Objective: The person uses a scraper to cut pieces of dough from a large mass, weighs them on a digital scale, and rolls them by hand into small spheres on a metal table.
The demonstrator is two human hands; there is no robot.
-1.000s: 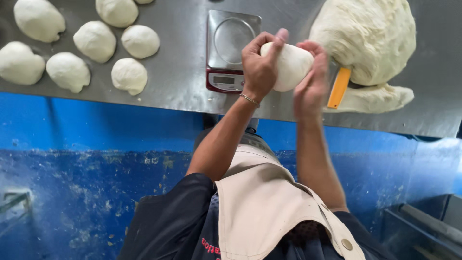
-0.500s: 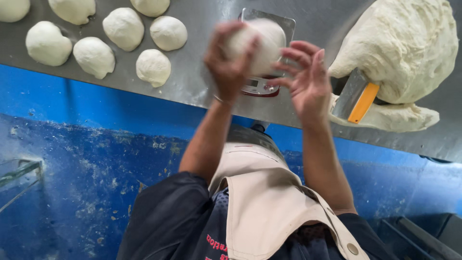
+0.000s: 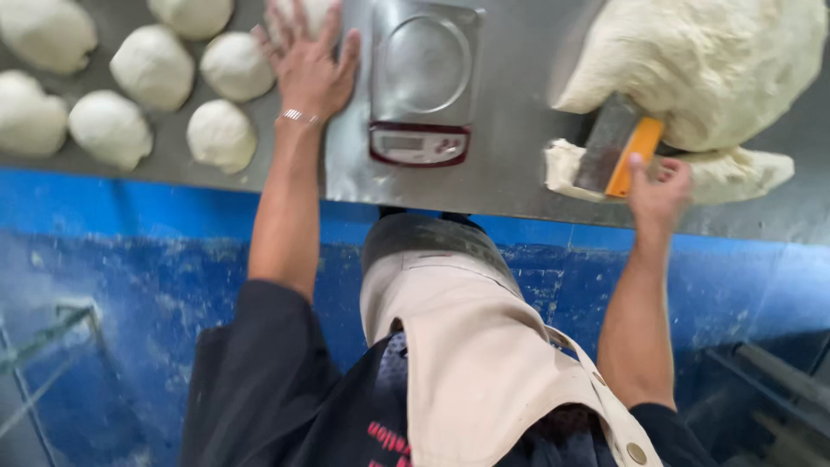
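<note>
We had the left hand (image 3: 307, 65) spread flat, fingers wide, over a dough ball (image 3: 304, 12) at the end of the rows on the steel tabletop (image 3: 510, 164), w/ the scale (image 3: 424, 82) just beside it. Right hand (image 3: 659, 192) curled loosely, fingertips touching the orange-handled scraper (image 3: 618, 147) wedged under the big dough mass (image 3: 705, 65), handy for cutting.

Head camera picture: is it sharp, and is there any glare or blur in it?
Head view: soft all over; the left hand is slightly smeared, as are the dough balls beside it. The steel table gives a dull sheen, and the scale pan shows a pale reflection. The right hand at the scraper reads fairly clearly. Lower corners are dark.
</note>
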